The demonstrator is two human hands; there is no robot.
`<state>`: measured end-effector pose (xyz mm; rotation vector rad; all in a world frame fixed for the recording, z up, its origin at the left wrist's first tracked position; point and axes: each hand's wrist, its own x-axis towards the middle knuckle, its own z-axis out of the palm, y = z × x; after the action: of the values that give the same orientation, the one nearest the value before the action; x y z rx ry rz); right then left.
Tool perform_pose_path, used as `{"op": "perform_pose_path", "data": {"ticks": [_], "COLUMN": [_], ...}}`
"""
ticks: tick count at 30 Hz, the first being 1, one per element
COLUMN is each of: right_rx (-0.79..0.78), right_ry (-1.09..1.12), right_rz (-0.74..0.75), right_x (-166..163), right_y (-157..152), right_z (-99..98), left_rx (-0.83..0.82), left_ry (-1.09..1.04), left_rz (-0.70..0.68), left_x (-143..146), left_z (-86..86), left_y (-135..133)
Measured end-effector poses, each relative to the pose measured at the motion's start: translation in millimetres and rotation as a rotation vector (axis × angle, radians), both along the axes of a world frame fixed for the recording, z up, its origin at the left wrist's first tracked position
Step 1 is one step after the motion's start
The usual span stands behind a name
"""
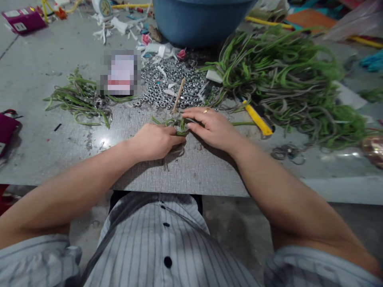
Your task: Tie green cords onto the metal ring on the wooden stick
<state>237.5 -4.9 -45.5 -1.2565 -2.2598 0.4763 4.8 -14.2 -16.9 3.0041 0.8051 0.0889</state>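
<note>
My left hand (157, 140) is closed at the near middle of the table, its fingers and thumb pinching a green and grey cord (181, 132). From the right, my right hand (211, 125), with a ring on one finger, has its thumb and fingertips around the same cord's loops. A small metal ring (174, 115) sits among the loops, partly hidden by my fingers. Just behind it a thin wooden stick (179, 93) points up and away. Loose cord ends stick out beside my left fingers.
Many metal nuts or rings (167, 85) lie behind my hands, before a blue tub (203, 20). A large heap of green and grey cords (284, 75) spreads right, with a yellow cutter (257, 118) beside it. A smaller cord bundle (77, 95) lies left, near a blurred-out rectangle (121, 75).
</note>
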Motion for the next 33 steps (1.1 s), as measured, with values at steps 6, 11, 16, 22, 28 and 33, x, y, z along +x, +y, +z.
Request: {"op": "perform_pose_path", "data": {"ticks": [6,11,16,22,28,33], "right_rx": [0.115,0.189,0.203,0.195,0.176,0.242], "right_ry": [-0.038,-0.068,-0.114,-0.158,-0.147,-0.062], "right_rz": [-0.041,-0.071,-0.073,-0.135,-0.17,-0.139], "right_x": [-9,-14,-15,-18,-20,-16], "right_y": [4,7,6,8,11,5], "right_z": [-9.4,-14.1,-14.6,-12.2,-14.8,-10.0], "left_rx": [-0.057,-0.111,-0.174,-0.221,-0.244,-0.328], "left_ry": [0.083,0.126,0.161,0.143,0.055,-0.122], "left_rz": [-0.007,0.005,0.024,0.002,-0.072,-0.025], "left_x": [-1,-2,-1,-4,-9,-13], "left_z": [9.0,18.1,22.1,23.2,20.3,16.3], "left_y": [1,0,-1,2,5,8]}}
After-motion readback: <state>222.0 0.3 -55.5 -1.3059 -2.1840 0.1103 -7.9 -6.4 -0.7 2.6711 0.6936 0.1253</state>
